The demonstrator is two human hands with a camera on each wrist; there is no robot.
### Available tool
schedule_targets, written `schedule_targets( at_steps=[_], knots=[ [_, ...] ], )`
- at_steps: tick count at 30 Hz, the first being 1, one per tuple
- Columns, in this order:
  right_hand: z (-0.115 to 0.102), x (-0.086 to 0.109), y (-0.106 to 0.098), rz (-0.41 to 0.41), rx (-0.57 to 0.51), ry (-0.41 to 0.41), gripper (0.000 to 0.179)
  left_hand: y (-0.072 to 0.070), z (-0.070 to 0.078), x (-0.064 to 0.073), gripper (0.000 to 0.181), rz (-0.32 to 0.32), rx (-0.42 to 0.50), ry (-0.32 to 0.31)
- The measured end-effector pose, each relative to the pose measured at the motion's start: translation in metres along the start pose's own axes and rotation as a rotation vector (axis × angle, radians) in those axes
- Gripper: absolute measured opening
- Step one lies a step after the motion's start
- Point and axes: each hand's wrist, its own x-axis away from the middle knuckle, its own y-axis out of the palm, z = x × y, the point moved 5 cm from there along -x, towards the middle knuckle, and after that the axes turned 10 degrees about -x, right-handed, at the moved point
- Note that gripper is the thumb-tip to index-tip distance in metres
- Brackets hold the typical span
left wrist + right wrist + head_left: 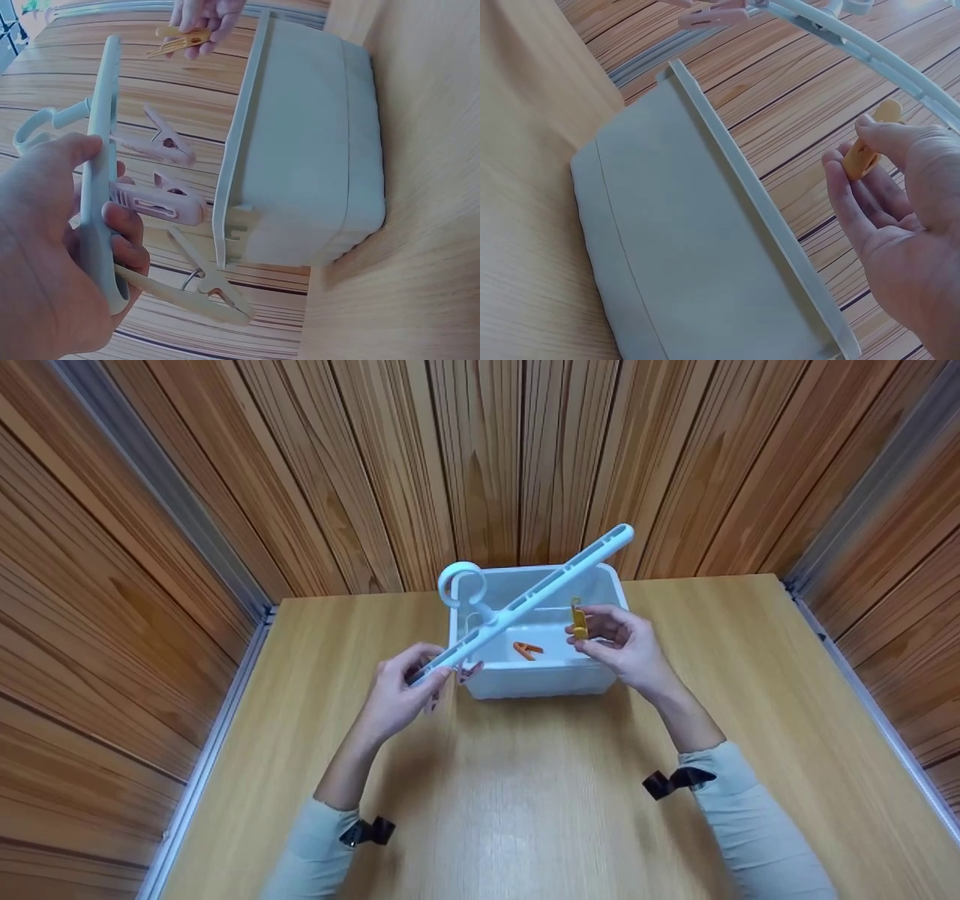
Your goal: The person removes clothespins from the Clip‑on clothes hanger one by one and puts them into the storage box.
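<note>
My left hand [397,690] grips a light blue clothes hanger [541,592] near its lower end, thumb on top. The slotted bar slants up to the right across the bin, its round hook [444,585] pointing away. In the left wrist view, two pink clothespins [169,206] and a cream clothespin [217,294] hang from the bar around my fingers. My right hand [634,652] pinches a yellow clothespin [580,624] between thumb and fingers, over the bin's right side. An orange clothespin [527,650] lies inside the white bin [540,681].
The bin stands toward the back of a wooden table [510,795], close to the wood-panelled back wall [495,465]. Panelled walls rise on the left and right too, with metal rails along the table's sides.
</note>
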Motion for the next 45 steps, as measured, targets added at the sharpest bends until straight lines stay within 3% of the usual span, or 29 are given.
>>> schedule_targets(
  at_steps=[14, 27, 35, 45],
  knots=[
    [-0.006, -0.03, -0.006, 0.019, 0.068, 0.087, 0.051, -0.019, -0.014, 0.013, 0.021, 0.098, 0.057, -0.02],
    [-0.01, -0.059, -0.008, -0.003, 0.153, 0.119, 0.05, -0.038, -0.026, 0.022, 0.026, 0.201, -0.049, -0.117],
    [-0.007, -0.065, -0.006, -0.005, 0.21, 0.159, 0.05, -0.037, -0.027, 0.023, 0.025, 0.211, -0.048, -0.111],
    [-0.014, -0.069, -0.008, 0.041, 0.103, 0.136, 0.058, -0.036, -0.028, 0.024, 0.027, 0.195, -0.044, -0.122]
  ],
)
